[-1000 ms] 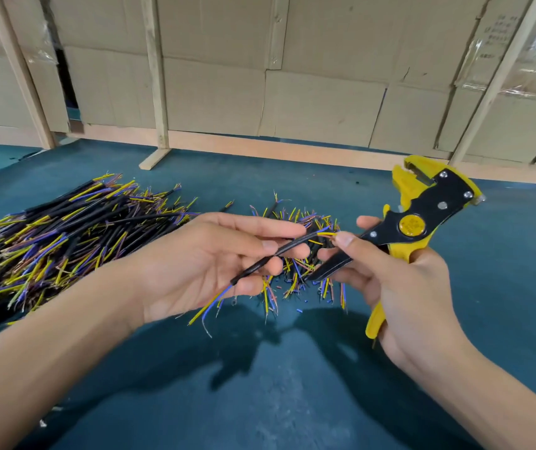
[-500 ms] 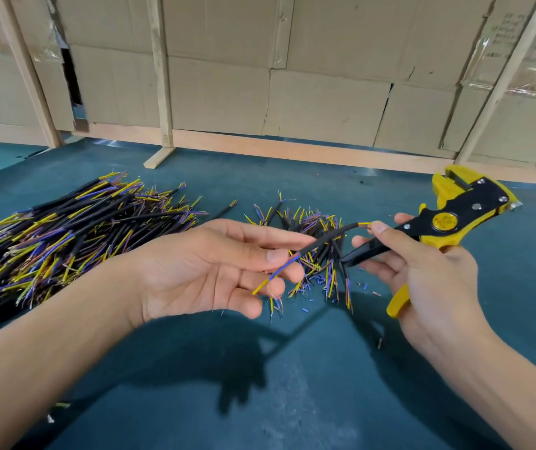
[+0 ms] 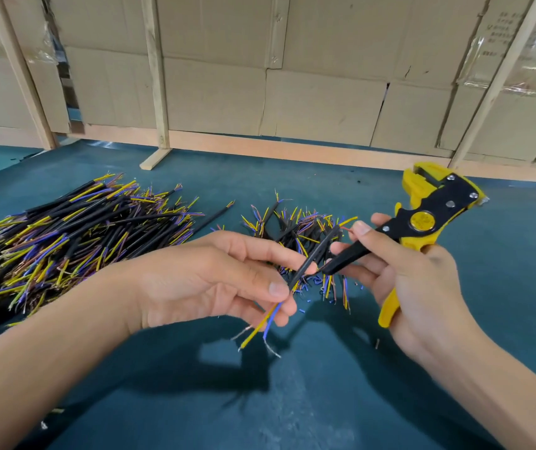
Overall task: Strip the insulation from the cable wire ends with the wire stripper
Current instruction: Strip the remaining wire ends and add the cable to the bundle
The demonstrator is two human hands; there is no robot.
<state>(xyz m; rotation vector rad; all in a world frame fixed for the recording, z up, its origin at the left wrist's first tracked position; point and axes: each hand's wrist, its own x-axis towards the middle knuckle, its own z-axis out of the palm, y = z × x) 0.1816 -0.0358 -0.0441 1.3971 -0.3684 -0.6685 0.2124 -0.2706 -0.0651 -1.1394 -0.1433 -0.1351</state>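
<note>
My left hand [image 3: 214, 277] pinches a short black cable [image 3: 312, 254] between thumb and fingers above the table. Yellow and blue inner wires with bare tips hang from the cable's lower end below my fingers. Its upper end points up and right toward my right thumb. My right hand [image 3: 412, 284] grips the yellow and black wire stripper [image 3: 422, 219] by its handles, jaws pointing up and away. The cable is not in the jaws.
A big pile of black cables [image 3: 65, 235] with yellow and blue ends lies at the left on the teal table [image 3: 292, 401]. A smaller pile [image 3: 295, 228] and cut insulation bits lie behind my hands. Cardboard sheets and wooden posts [image 3: 156, 76] line the far edge.
The cable in my left hand has swung from nearly level to steeply tilted, its lower end sliding further out below my fingers. My right hand with the stripper shifted slightly left and nearer.
</note>
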